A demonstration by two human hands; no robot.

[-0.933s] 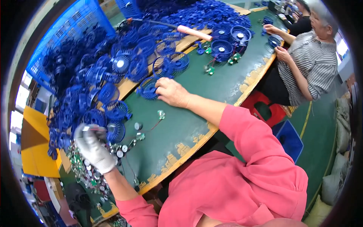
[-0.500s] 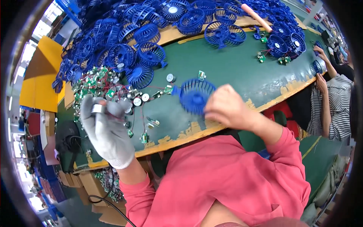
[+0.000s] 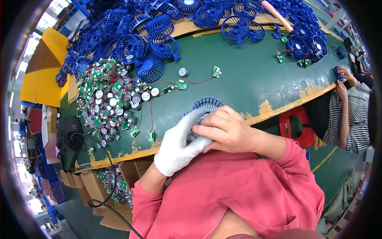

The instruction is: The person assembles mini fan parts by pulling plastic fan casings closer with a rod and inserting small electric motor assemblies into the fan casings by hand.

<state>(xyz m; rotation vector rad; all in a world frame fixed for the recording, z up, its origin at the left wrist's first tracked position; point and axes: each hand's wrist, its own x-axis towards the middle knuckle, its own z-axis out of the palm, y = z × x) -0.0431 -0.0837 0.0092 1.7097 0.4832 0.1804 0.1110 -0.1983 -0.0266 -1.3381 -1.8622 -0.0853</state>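
A round blue fan cage [image 3: 207, 103] is held low over the near edge of the table, between my two hands. My left hand [image 3: 179, 145], in a white glove, wraps its thumb and fingers round the cage's near left side. Over the cage's right side bends my bare right hand [image 3: 229, 129], its fingertips meeting the gloved fingers. Most of the cage's near half is hidden, and so is anything between the fingers. Beyond the hands lie a silver motor [image 3: 183, 72] and a small green circuit board [image 3: 216, 71] wired in red.
Wired motors and boards form a heap [image 3: 107, 103] on the left. Blue fan cages [image 3: 159, 24] pile along the back, near a pink rod [image 3: 277, 16]. A black cable [image 3: 115, 179] hangs at lower left. Another person's hands [image 3: 343, 85] work at far right.
My left hand has come from the motor heap rightward to the cage, with a silvery piece earlier in its fingers. My right hand has brought the cage nearer to me.
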